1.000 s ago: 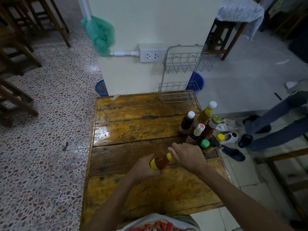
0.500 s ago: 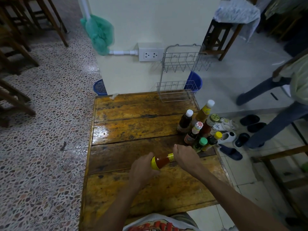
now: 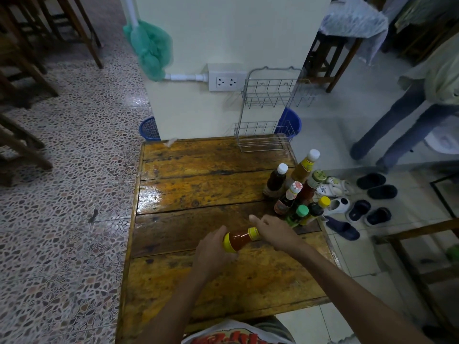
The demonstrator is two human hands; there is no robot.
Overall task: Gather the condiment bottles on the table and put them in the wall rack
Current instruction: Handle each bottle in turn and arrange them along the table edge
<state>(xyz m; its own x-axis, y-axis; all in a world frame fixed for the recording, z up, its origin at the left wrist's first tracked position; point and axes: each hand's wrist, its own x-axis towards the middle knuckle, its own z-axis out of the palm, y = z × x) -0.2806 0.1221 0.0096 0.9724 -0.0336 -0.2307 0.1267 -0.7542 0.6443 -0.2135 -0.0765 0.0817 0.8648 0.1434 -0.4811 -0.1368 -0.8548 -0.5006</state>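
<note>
A red sauce bottle (image 3: 239, 241) with yellow bands lies sideways above the wooden table (image 3: 198, 187), held at both ends. My left hand (image 3: 213, 254) grips its left end and my right hand (image 3: 275, 232) wraps the other end, hiding it. Several more condiment bottles (image 3: 295, 194) stand clustered at the table's right edge, just beyond my right hand, with white, green and yellow caps. The two-tier wire wall rack (image 3: 270, 110) hangs empty on the cream wall past the table's far edge.
A power socket (image 3: 226, 81) sits on the wall left of the rack. Blue baskets (image 3: 149, 129) stand on the floor behind the table. Sandals (image 3: 357, 207) lie on the floor at right, where a person's legs (image 3: 402, 125) stand. Wooden chairs (image 3: 22, 78) fill the far left.
My hands and the red bottle have stayed almost in place. The person at the right has walked further back and to the left.
</note>
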